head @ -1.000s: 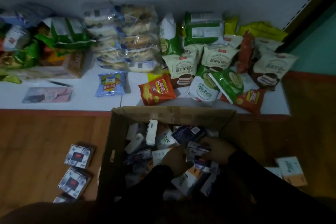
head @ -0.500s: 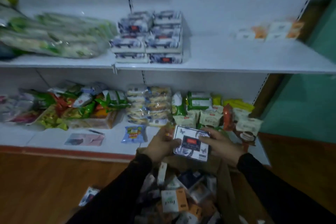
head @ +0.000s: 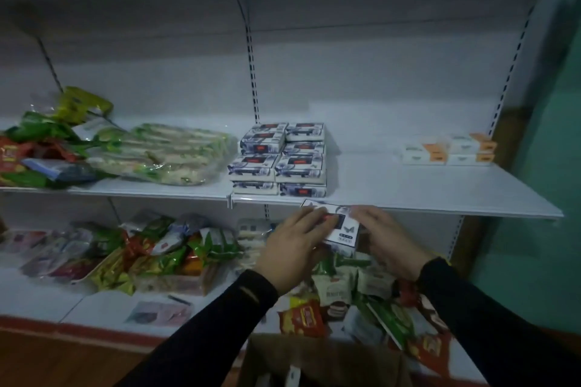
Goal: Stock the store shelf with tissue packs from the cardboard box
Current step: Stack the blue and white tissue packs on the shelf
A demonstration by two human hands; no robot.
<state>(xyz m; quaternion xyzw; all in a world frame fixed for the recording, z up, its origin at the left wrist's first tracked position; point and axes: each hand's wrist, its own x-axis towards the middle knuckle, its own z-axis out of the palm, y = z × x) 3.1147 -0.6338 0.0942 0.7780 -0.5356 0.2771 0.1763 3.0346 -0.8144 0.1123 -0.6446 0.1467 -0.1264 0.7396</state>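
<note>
Tissue pack stack point(head: 279, 159) on upper shelf point(head: 440, 192), mid. Bagged snacks point(head: 163, 152) left of stack; smaller tissue packs point(head: 449, 149) well apart to right. Held tissue pack point(head: 341, 228) between left hand point(head: 294, 245) and right hand point(head: 385, 240), just before shelf edge. Snack packets point(head: 157, 248) on lower shelf point(head: 41, 298). Cardboard box point(head: 327, 358) below hands.

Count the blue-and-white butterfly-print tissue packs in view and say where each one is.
9 visible: eight in a stacked block of blue-and-white butterfly-print tissue packs on the white metal upper shelf, and one held pack between the left hand and right hand. The stack may hide more.
</note>
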